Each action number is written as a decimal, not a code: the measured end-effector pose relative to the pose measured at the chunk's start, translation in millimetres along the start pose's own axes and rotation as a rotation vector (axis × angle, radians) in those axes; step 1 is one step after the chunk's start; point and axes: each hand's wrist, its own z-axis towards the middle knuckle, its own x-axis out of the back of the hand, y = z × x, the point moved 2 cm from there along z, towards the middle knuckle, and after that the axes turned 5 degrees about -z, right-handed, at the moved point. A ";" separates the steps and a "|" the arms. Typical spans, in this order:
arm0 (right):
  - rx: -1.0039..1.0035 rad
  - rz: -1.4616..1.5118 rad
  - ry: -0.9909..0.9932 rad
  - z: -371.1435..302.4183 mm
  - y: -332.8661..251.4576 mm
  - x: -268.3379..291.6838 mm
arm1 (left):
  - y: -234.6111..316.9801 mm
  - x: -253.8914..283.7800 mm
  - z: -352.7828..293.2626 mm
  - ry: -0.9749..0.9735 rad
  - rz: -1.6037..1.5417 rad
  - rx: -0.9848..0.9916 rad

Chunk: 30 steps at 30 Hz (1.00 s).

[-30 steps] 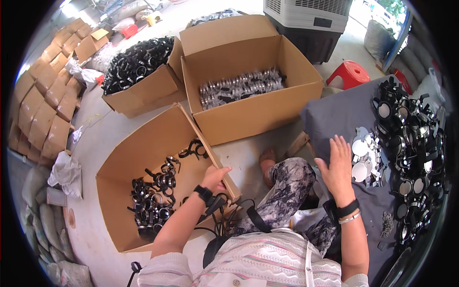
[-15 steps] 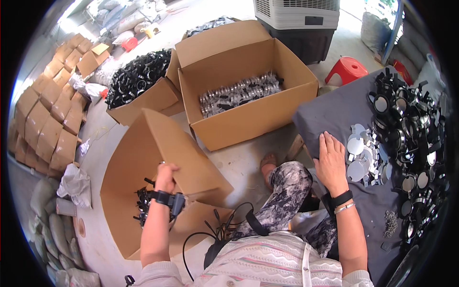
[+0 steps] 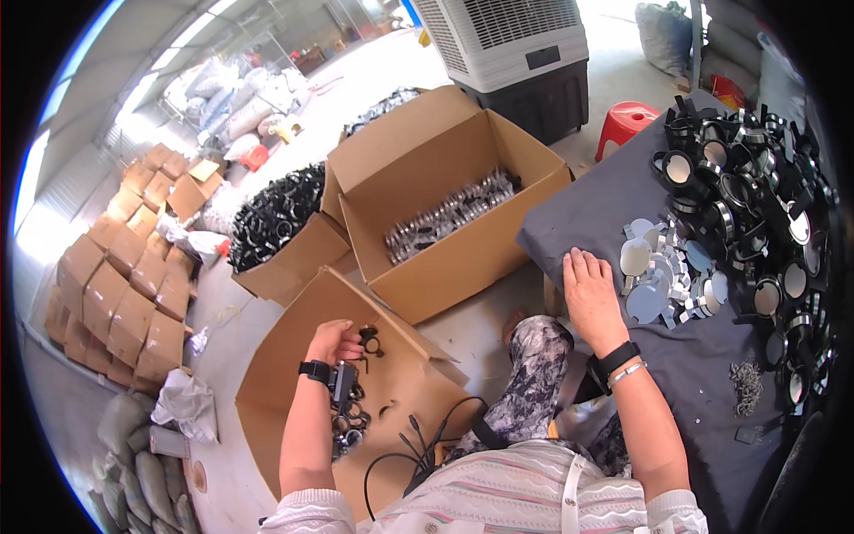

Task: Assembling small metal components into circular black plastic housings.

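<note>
My left hand point(image 3: 334, 341) is closed on a small black ring-shaped part point(image 3: 368, 340) and holds it above the near cardboard box point(image 3: 285, 356), which is tipped toward me. More black ring parts point(image 3: 347, 418) lie in that box under my wrist. My right hand point(image 3: 589, 298) rests flat, fingers apart, on the grey cloth-covered table point(image 3: 712, 374). Just right of that hand lies a cluster of round silver discs point(image 3: 663, 276).
A pile of black round frames point(image 3: 756, 205) covers the table's far right. An open box of shiny metal parts point(image 3: 445, 218) and a box heaped with black parts point(image 3: 276, 222) stand ahead. Stacked cartons point(image 3: 124, 294) line the left. An air cooler point(image 3: 516, 53) and red stool point(image 3: 627, 120) stand behind.
My left hand has lifted out of the near box with a black part. The box has tilted up toward me. The right hand has stayed flat on the table.
</note>
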 end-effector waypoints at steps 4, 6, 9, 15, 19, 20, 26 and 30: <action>-0.020 -0.013 0.021 -0.5 6.4 -6.7 | 7.9 4.2 -37.9 0.003 0.330 -0.201; -0.025 -0.028 0.030 1.3 7.4 -13.8 | -13.1 -5.2 -65.1 -0.118 0.428 -0.236; -0.004 0.003 0.047 12.4 -1.4 -10.7 | -105.2 4.3 -75.4 -0.176 0.682 -0.314; -0.024 0.146 0.056 7.3 6.0 -15.3 | -163.2 -15.2 -104.9 0.111 1.172 -0.186; -0.039 0.191 0.030 8.9 -4.4 -15.1 | -196.1 -3.3 -78.0 0.056 1.267 -0.156; -0.041 0.184 0.008 11.8 -7.9 -14.4 | -200.8 2.7 -71.7 0.038 1.280 -0.230; -0.021 0.344 0.215 12.5 -16.1 -16.5 | -215.6 4.4 -55.8 0.116 1.230 -0.592; 0.059 0.738 0.025 42.6 -131.3 -13.5 | -223.6 3.7 -58.2 0.135 1.132 -0.625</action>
